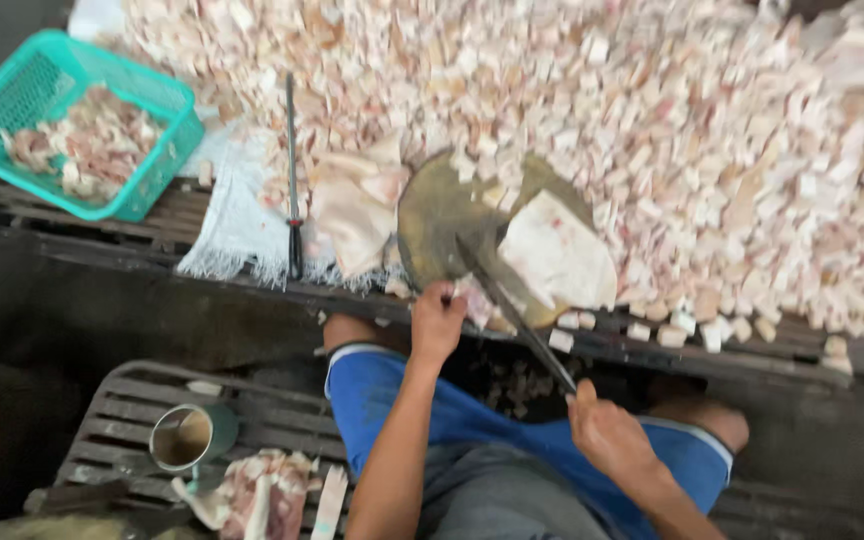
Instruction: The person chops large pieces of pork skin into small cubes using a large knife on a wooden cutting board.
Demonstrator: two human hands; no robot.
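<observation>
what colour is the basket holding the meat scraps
The basket is teal green plastic mesh, at the upper left of the head view.

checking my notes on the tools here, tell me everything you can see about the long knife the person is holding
The knife has a long, narrow, dark blade, blurred in this view. It lies slanted, its tip over the round chopping block and its handle end down toward the person. The right hand grips the handle. The left hand sits by the blade, on a small piece of meat at the block's near edge. A large pale slab lies just beyond the blade.
</observation>
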